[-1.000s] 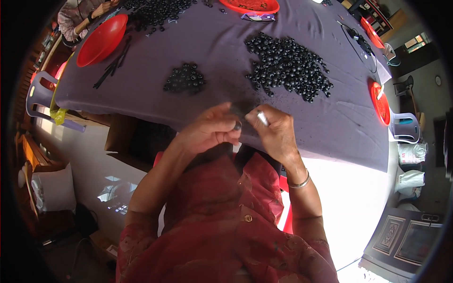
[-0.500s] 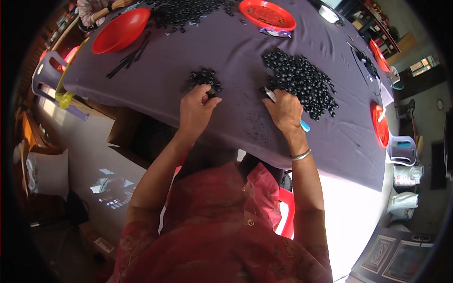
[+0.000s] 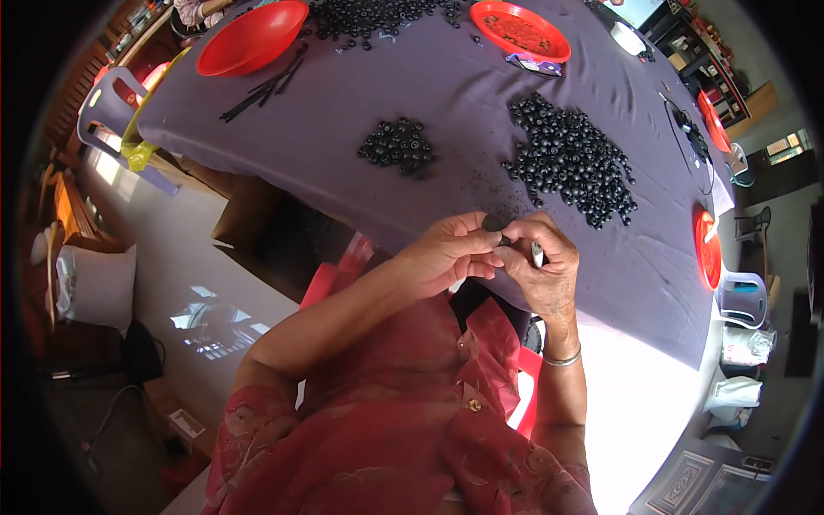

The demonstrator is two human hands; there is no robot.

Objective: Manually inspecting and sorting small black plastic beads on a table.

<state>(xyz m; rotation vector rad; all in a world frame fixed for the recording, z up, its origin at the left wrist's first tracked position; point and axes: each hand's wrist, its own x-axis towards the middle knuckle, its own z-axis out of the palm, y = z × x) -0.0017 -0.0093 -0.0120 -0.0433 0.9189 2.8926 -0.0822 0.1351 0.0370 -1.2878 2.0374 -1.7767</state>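
Note:
Over the table's near edge my two hands meet. My left hand is closed in a pinch on a small round black part. My right hand is closed around a slim tool with a white end, and its thumb and forefinger also touch the black part. The rest of the tool is hidden in the palm. Beyond my left hand lies a small cluster of round black parts, some showing a hole. A larger heap of the same parts spreads beyond my right hand.
A purple-grey cloth covers the table. Farther off are a red basin, black strips, a red tray and another big heap of black parts. A person's arm shows at the far left. An open cardboard box stands below the table.
My left hand has left the small cluster and come over to my right hand, which has drawn back from the large heap. A black part is now between them. The view has shifted slightly.

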